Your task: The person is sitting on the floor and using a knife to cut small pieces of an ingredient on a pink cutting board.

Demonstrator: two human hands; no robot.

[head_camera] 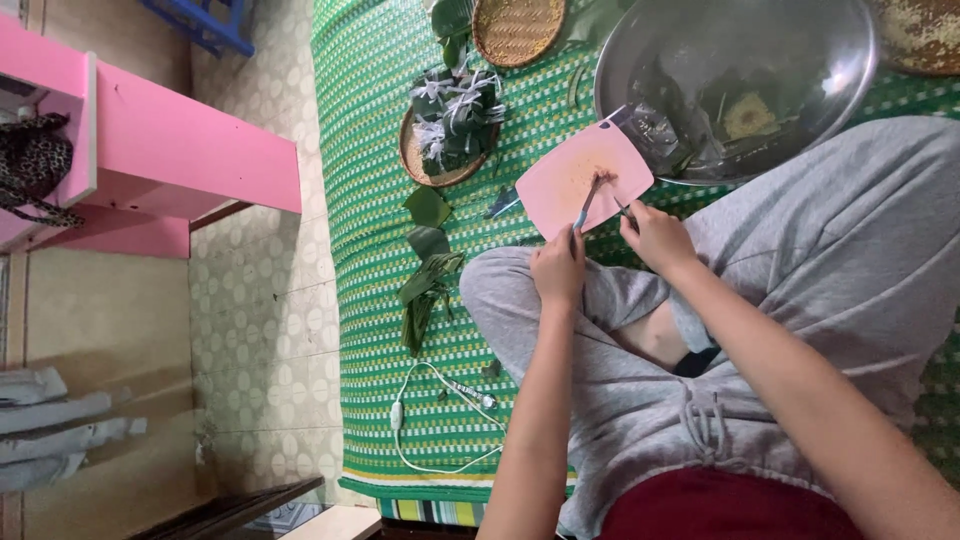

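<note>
I sit cross-legged in grey trousers on a green woven mat (pixel 370 150). A pink cutting board (pixel 560 185) lies in front of my knee. My left hand (pixel 558 268) grips a small knife (pixel 584 210) whose blade points onto the board. My right hand (pixel 655 237) pinches a thin strip (pixel 622 208) at the board's edge, close to the knife tip. A small reddish bit lies on the board by the blade.
A big metal bowl (pixel 640 60) with scraps stands beyond the board. A woven tray (pixel 412 160) carries leaf-wrapped parcels tied with white string, and an empty woven basket (pixel 515 28) sits near it. Loose green leaves (pixel 425 275) and a white cable (pixel 400 415) lie on the mat. A pink table (pixel 180 155) stands at left.
</note>
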